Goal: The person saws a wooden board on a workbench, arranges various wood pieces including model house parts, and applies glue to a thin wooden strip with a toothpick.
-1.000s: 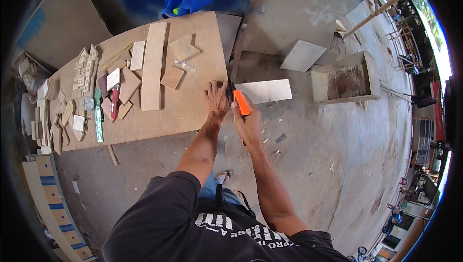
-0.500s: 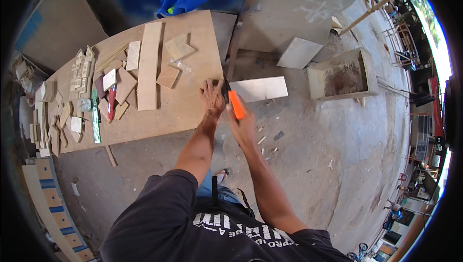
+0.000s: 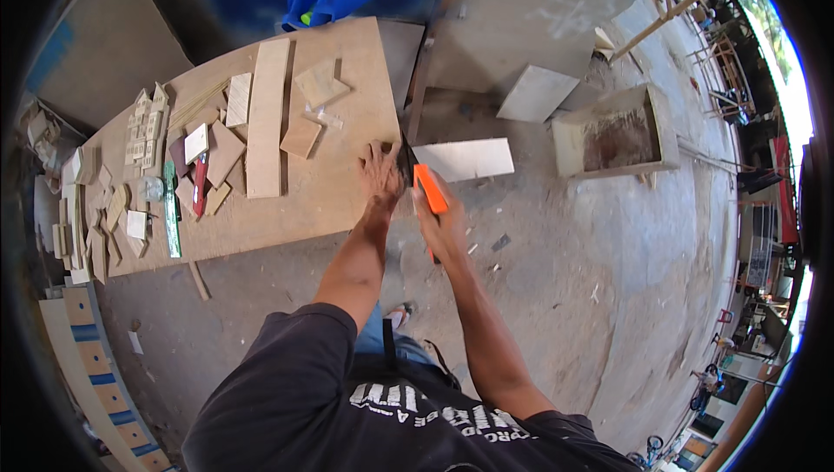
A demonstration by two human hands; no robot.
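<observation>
My right hand (image 3: pixel 443 222) is closed around the orange handle of a handsaw (image 3: pixel 431 189), just off the right edge of the wooden table. The dark blade points away from me along that edge, beside my left hand (image 3: pixel 380 175). That hand presses down near the table's edge with its fingers spread. A pale board (image 3: pixel 465 160) sticks out to the right past the blade. Whether it runs on under my left hand, I cannot tell.
On the table (image 3: pixel 339 202) lie a long plank (image 3: pixel 268 120), several wood offcuts (image 3: pixel 301 136), a green ruler (image 3: pixel 172 220) and a red-handled tool (image 3: pixel 201 187). An open box (image 3: pixel 665 163) and a tilted panel (image 3: pixel 539 94) stand to the right. Small scraps litter the floor.
My right hand and the saw handle have shifted slightly to the right and toward me. My left hand stays in about the same place.
</observation>
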